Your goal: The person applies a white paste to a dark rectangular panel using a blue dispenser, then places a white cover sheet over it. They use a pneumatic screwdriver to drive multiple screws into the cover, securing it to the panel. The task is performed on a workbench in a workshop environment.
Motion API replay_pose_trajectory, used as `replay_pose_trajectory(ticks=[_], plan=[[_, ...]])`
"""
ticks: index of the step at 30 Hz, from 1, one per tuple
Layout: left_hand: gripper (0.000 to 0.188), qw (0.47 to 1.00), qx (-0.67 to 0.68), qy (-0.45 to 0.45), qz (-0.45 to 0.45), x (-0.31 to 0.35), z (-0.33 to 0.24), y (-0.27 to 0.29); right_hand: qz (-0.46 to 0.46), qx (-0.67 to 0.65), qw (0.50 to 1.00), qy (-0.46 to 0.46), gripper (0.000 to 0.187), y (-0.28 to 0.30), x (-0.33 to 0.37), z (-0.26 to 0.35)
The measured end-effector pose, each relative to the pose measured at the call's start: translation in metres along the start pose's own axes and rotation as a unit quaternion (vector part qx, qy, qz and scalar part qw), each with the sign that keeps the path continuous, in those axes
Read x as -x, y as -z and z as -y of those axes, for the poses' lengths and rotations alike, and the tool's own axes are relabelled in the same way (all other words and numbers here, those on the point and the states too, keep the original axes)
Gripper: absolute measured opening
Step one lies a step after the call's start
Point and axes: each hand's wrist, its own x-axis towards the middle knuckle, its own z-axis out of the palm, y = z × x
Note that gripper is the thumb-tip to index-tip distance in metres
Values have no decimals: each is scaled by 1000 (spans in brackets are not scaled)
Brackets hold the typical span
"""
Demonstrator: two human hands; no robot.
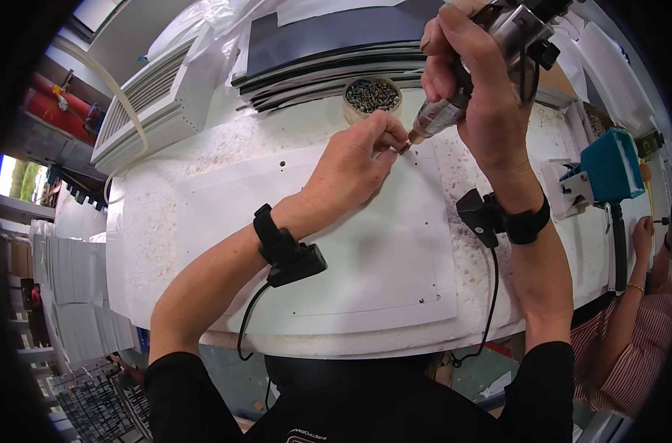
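The screw [404, 147] sits pinched in my left hand [354, 166] at the white panel's [365, 258] far edge, so I keep the screwdriver [443, 114], gripped by my right hand [480, 88], upright and steady.

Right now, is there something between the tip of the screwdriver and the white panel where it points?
Yes. The left hand pinches a small screw right at the tip of the powered screwdriver, which the right hand grips. Only that screw and the fingertips sit between the tip and the white panel.
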Motion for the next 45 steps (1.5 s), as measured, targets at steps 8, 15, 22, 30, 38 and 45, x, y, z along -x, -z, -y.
replay_pose_trajectory(ticks=[8, 15, 22, 30, 38, 45], plan=[[18, 999, 18, -51, -7, -1, 9, 0, 33, -1, 998, -48, 17, -8, -1, -7], [26, 997, -27, -66, -7, 0, 13, 3, 17, 23, 997, -71, 17, -14, 4, -8], [28, 996, -17, -83, -4, 1, 13, 3, 11, 69, 994, -85, 17, -13, 6, -14], [36, 949, -262, -177, -9, 23, 11, 12, 107, -32, 991, -80, 14, -18, 1, -10], [35, 896, -376, -231, 47, 36, 5, 19, 71, -50, 996, -6, 27, -12, -8, 17], [25, 936, -339, -86, -49, 102, 4, 66, 101, -70, 992, 23, 25, 8, 24, 36]])
